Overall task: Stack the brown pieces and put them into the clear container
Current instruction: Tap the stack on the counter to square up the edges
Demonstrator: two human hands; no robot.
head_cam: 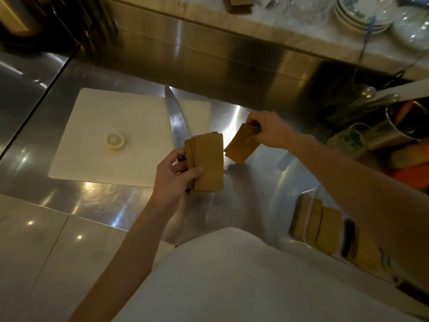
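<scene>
My left hand [173,174] grips a fanned stack of flat brown pieces [207,161], held upright above the steel counter. Just to the right, my right hand [269,131] pinches a second, smaller bunch of brown pieces [241,145] by its far end, tilted down toward the first stack; the two bunches are close but apart. The clear container [311,219] stands at the lower right under my right forearm, with more brown pieces [325,226] upright inside it.
A white cutting board [111,140] lies on the steel counter [116,203], with a half citrus [115,140] on it and a large knife [175,119] across its right side. Metal cups and glassware [392,126] crowd the right; bowls [362,12] sit on the back shelf.
</scene>
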